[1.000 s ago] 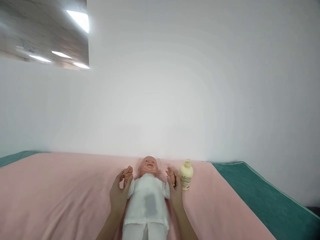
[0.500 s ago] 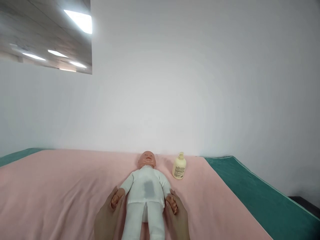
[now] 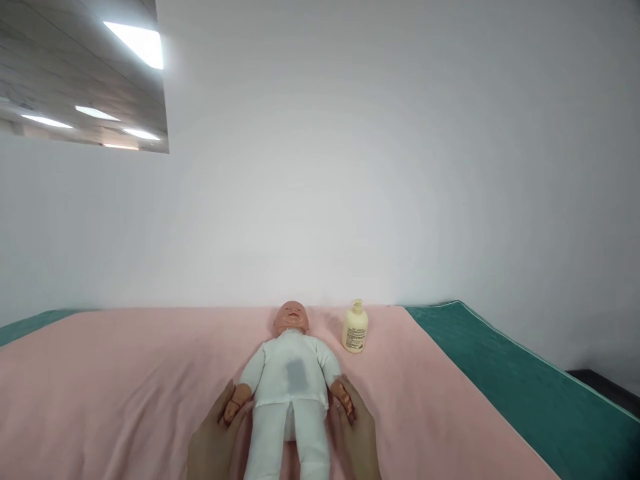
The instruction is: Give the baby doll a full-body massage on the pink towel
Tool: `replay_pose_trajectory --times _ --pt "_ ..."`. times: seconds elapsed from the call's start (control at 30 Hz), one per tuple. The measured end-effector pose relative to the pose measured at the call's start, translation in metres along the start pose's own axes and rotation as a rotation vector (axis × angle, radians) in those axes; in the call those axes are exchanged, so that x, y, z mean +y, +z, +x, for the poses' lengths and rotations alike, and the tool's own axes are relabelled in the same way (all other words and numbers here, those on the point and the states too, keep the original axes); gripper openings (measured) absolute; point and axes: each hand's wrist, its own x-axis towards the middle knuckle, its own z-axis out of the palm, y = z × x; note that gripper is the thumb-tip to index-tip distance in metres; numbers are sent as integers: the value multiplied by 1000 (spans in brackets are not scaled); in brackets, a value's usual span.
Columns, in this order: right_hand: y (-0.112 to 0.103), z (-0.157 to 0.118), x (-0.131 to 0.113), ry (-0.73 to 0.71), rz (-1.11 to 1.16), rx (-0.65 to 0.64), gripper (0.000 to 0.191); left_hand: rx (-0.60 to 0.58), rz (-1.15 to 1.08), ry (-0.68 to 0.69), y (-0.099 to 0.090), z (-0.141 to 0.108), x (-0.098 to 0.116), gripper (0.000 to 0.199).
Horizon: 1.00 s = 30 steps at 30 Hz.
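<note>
My left hand [image 3: 213, 440] and right hand [image 3: 361, 437] each grasp a hand of the doll [image 3: 280, 357]; its trunk lies toward two o'clock from my left, ten from my right (about equally near), long axis twelve-to-six.

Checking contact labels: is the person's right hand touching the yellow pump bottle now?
Apart. The head view shows pink cloth between the right hand and the pump bottle, which stands beyond the fingertips.
</note>
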Motion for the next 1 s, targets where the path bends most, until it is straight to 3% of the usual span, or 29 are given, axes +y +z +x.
replay_pose_trajectory --times 0.27,0.47,0.63,0.8,1.0 --pt "25 46 -4 -66 20 35 47 99 -48 -19 27 25 12 42" --pt "35 100 4 -197 39 65 52 166 -224 68 46 70 7 39" --pt "43 137 19 -172 24 75 54 79 -77 14 59 115 5 48" --pt "56 167 33 -45 71 -16 52 -93 104 -98 70 151 -4 60" --pt "62 202 63 100 -44 -176 49 -264 259 -159 78 174 -22 59"
